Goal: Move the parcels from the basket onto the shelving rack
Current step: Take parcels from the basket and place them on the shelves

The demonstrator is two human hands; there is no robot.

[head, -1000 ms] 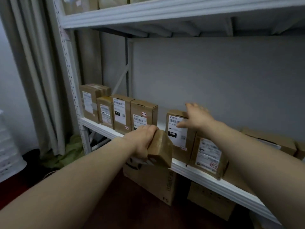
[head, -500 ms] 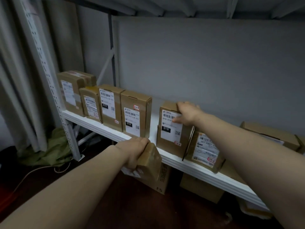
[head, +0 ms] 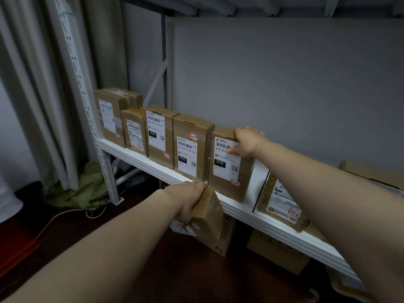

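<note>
A small brown parcel (head: 207,213), gripped from above by the left hand (head: 188,200), hangs just below the white shelf's (head: 240,212) front edge. On the shelf, the right hand (head: 247,142) clasps the top of an upright parcel (head: 227,173) at the end of a standing row (head: 190,149). The gap beside it looks the likely slot, provided the small parcel first lifts clear of the edge. A leaning parcel (head: 282,204) crowds that gap, and cartons (head: 277,252) sit under the shelf.

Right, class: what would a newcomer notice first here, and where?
The right hand grips the top of a labelled parcel at the right end of an upright row on the white shelf. The left hand holds a small parcel just below the shelf's front edge.
</note>
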